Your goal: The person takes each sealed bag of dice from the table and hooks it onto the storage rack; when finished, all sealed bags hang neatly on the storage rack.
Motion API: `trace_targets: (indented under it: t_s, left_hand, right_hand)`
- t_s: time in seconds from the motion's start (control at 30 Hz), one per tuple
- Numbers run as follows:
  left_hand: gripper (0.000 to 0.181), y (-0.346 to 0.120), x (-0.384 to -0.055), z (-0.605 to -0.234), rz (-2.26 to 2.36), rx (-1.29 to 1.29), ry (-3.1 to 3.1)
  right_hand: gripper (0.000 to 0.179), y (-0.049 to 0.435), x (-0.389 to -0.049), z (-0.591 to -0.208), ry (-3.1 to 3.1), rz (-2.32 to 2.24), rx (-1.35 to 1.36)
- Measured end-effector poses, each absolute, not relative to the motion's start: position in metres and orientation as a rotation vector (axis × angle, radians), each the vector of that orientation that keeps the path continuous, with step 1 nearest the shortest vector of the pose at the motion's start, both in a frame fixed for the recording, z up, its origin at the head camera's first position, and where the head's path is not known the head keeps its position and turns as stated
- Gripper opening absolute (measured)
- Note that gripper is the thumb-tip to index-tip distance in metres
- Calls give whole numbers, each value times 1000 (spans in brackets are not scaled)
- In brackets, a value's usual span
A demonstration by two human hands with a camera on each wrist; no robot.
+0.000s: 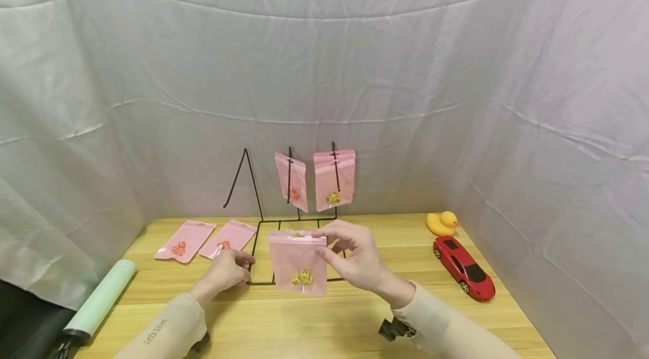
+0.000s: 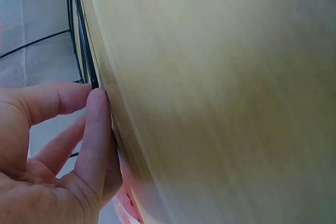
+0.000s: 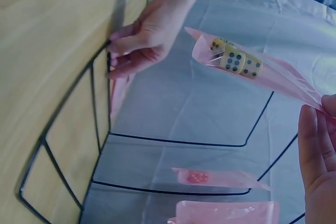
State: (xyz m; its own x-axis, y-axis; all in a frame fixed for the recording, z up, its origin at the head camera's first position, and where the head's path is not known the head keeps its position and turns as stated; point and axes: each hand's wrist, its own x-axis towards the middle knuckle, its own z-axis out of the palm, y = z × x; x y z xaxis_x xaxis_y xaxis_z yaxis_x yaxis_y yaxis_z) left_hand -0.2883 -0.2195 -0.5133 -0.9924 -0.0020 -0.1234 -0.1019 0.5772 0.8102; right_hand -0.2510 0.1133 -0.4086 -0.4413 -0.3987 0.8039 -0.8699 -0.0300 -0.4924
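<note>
My right hand (image 1: 357, 252) pinches a pink zip bag (image 1: 286, 255) by its upper right corner, between thumb and fingers. Yellow dice (image 3: 239, 62) with dark pips lie at the bottom of the bag, which is held up in front of a black wire display rack (image 1: 261, 283). At the rack's front left corner, my left hand (image 1: 225, 271) grips the base wire between thumb and finger; the left wrist view shows the fingertips (image 2: 96, 100) right on the wire. One pink bag with red dice (image 1: 294, 194) hangs on the middle hook. Pink bags (image 1: 324, 178) with yellow dice hang on the right hook; the left hook (image 1: 235, 180) carries nothing.
Two pink bags with red dice (image 1: 178, 248) lie on the wooden table left of the rack. A red toy car (image 1: 463, 269) and a yellow rubber duck (image 1: 443, 224) stand at the right. A pale green cylinder (image 1: 101, 300) lies at the left edge. Grey cloth surrounds the table.
</note>
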Motion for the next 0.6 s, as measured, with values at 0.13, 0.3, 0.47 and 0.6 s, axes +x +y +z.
trace_targets:
  t_s: [0.13, 0.3, 0.47, 0.6]
  left_hand:
    - [50, -220, -288, -513, 1391, -91, 2696]
    - [52, -220, -288, -512, 1395, -87, 2689]
    - [54, -220, -287, -511, 1393, -68, 2687]
    - [54, -220, -287, -512, 1385, -69, 2699]
  right_hand:
    - [31, 111, -258, -401, -1782, 1471, 1318]
    - [31, 107, -264, -393, -1773, 1500, 1281]
    - [29, 103, -266, -389, -1806, 1540, 1221]
    - [29, 98, -267, -387, -1843, 1586, 1164]
